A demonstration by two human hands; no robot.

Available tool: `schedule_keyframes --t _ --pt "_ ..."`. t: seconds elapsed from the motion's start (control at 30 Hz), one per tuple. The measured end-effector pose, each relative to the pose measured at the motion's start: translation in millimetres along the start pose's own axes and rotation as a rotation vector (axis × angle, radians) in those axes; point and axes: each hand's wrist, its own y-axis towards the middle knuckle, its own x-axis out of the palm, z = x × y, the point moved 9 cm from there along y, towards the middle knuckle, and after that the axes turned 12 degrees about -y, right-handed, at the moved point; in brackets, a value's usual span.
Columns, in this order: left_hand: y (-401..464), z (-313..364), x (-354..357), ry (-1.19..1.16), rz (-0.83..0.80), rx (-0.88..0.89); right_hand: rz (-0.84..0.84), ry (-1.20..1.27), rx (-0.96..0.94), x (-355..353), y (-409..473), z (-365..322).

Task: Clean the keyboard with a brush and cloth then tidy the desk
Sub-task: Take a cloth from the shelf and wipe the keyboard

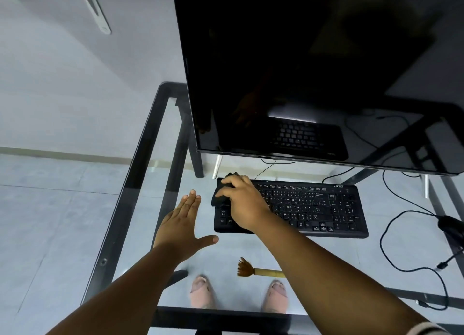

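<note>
A black keyboard (313, 209) lies on the glass desk (140, 159) in front of the monitor. My right hand (243, 201) grips a dark cloth (219, 191) and presses it on the keyboard's left end. My left hand (183, 224) lies flat on the glass just left of the keyboard, fingers straight and together, thumb spread out. A brush (253, 270) with dark bristles and a pale wooden handle lies on the glass near the front edge; my right forearm hides the end of its handle.
A large dark monitor (313, 71) stands over the back of the desk. Black cables (391, 234) loop on the right by a dark device (452, 224). The floor and two feet in slippers (200, 292) show through the glass.
</note>
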Motion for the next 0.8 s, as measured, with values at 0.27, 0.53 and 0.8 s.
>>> schedule_keyframes --t 0.27,0.53,0.8 --pt "-1 1 -2 -0.013 -0.001 -0.018 0.278 0.395 0.448 -33 -23 85" --pt "0 -2 0 -0.023 -0.025 -0.003 0.032 0.047 0.008 -6 1 -3" --pt "0 -6 -2 -0.034 -0.064 0.026 -0.130 0.192 -0.035 10 -26 -10"
